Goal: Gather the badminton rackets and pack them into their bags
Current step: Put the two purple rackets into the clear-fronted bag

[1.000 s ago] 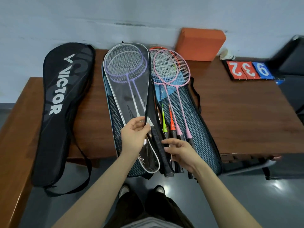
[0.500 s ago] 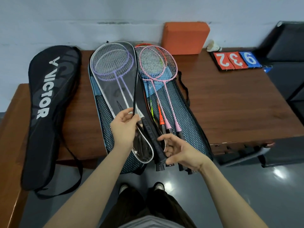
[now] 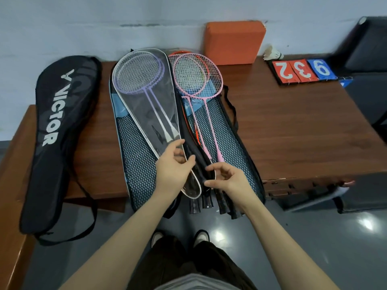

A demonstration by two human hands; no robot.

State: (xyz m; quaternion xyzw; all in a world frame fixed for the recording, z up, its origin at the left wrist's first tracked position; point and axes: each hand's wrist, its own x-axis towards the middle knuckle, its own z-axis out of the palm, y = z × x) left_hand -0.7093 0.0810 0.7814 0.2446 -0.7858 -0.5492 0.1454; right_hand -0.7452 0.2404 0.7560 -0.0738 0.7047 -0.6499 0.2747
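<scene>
A dark wooden table [image 3: 293, 130] with a smooth grained top bears an open blue bag [image 3: 136, 164] whose lining is black hexagonal mesh. On its left half lies a clear plastic cover [image 3: 146, 105], teardrop-shaped and edged in white piping, enclosing two purple rackets [image 3: 138, 74] with white strings. On the right half rest two pink rackets [image 3: 198, 78] over an orange racket [image 3: 180, 53], all thin-shafted; their black wrapped grips [image 3: 206, 203] overhang the table edge.

The left hand [image 3: 174, 170] pinches the narrow lower edge of the clear cover between thumb and curled fingers. The right hand [image 3: 227, 177] hovers just beside it with forefinger and thumb curved toward a black grip; whether they actually close on it cannot be told.

Well to the left lies a long black fabric bag [image 3: 56, 132] lettered VICTOR, with a thin strap. Against the wall stand a matte orange block [image 3: 234, 41], a white shuttlecock [image 3: 272, 53] and flip number cards [image 3: 303, 70].
</scene>
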